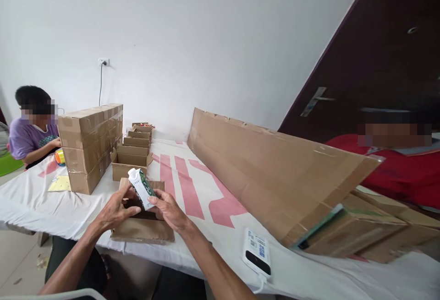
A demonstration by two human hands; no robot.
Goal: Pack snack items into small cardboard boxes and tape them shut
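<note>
White carton [142,191] leans left above 1 open cardboard box [142,231]; right hand [169,207] grips the carton's lower end, left hand [116,209] spread alongside.

Print on the small carton [139,191] is way too tiny to read, same with the label on the white device [256,249] to the right. Left hand [115,208] has fingertips tucked out of sight by the carton, so can't tell if they touch it. Between that and the right hand [170,208], the inside of the near box [142,230] is mostly covered. The stacked boxes [91,146] hide part of the person on the left [20,137]. Person on the right [385,167] gets chopped by the right edge, head blurred out.
</note>
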